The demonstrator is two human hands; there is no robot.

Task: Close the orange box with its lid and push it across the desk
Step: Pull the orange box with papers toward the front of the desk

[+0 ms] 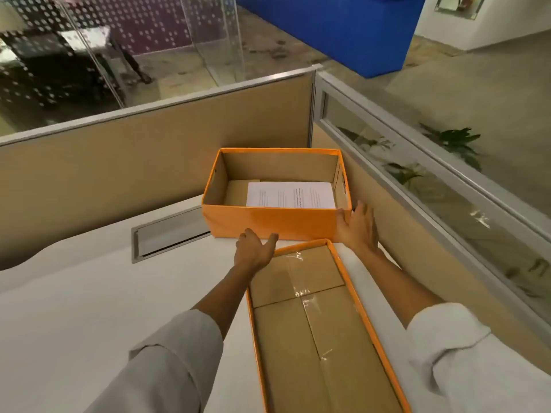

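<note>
Upturned lid (pixel 316 329) lies nearest; both hands, left (pixel 255 248) and right (pixel 356 226), spread empty by the box (pixel 268 220). Flip lid, align corners squarely.

Desk surface (pixel 74 293) left of the orange box (pixel 268 220) is clear; partition panels (pixel 134 162) block passage behind and right.
</note>
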